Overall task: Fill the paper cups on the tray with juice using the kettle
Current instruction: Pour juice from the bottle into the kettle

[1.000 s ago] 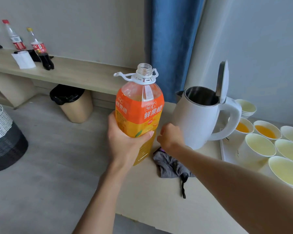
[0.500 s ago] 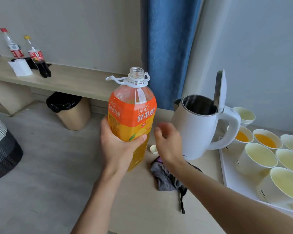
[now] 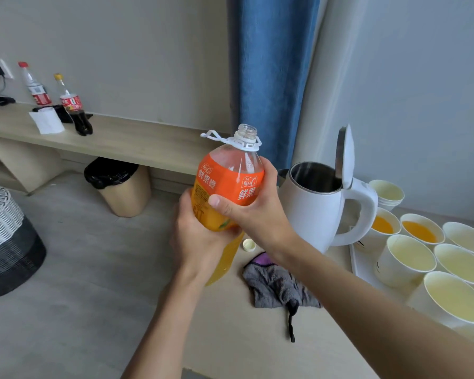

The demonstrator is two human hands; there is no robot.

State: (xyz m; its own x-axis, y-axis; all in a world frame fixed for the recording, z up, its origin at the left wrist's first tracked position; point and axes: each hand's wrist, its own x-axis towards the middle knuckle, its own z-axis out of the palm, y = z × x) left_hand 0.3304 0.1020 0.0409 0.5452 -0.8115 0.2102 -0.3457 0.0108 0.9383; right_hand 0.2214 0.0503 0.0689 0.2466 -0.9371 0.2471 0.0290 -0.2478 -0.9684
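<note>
Between the left hand (image 3: 197,242) curled round its lower body and the right hand (image 3: 257,214) wrapped round its label, the uncapped juice bottle (image 3: 225,173) probably handles heavy, sloshing and slick; support low.

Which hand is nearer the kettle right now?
Right. The right hand grips the juice bottle on its upper side, just left of the kettle. The left hand holds the bottle lower down, farther left of the kettle.
</note>
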